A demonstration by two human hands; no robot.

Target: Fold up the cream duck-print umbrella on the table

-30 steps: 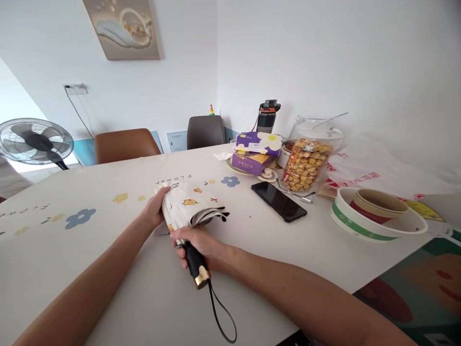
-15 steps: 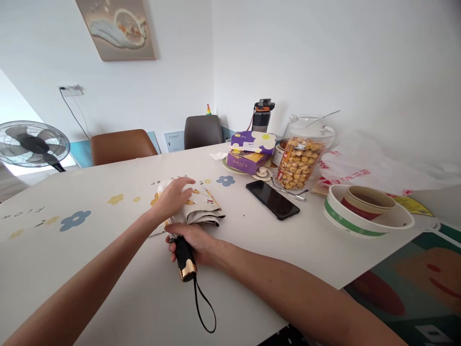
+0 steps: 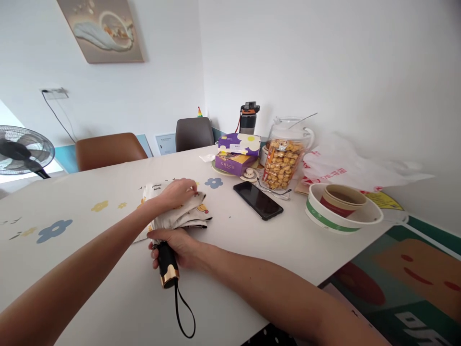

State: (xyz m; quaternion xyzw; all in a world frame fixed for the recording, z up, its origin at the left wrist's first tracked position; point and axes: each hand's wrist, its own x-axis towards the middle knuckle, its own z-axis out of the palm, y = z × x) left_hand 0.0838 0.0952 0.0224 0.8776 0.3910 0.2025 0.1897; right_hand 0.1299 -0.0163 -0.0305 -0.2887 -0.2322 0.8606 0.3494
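A folding umbrella, cream with a small yellow print, lies loosely folded on the white table. Its black handle with gold trim points towards me, and a black wrist strap hangs from the end. My right hand is closed around the umbrella where the canopy meets the handle, palm against its right side. My left hand lies over the far part of the canopy, fingers bent onto a fold of the cloth; the fingertips are partly hidden. Loose canopy edges stick out to the right between my hands.
Right of the umbrella lies a black phone, beside glasses. Behind are a snack jar, purple boxes and a bottle. Paper bowls and a plastic bag stand at the right. A fan is at left.
My left hand has drawn a fold of the canopy up, and its fingers are more bent. My right hand keeps its hold. The whole view has shifted slightly, moving things leftward.
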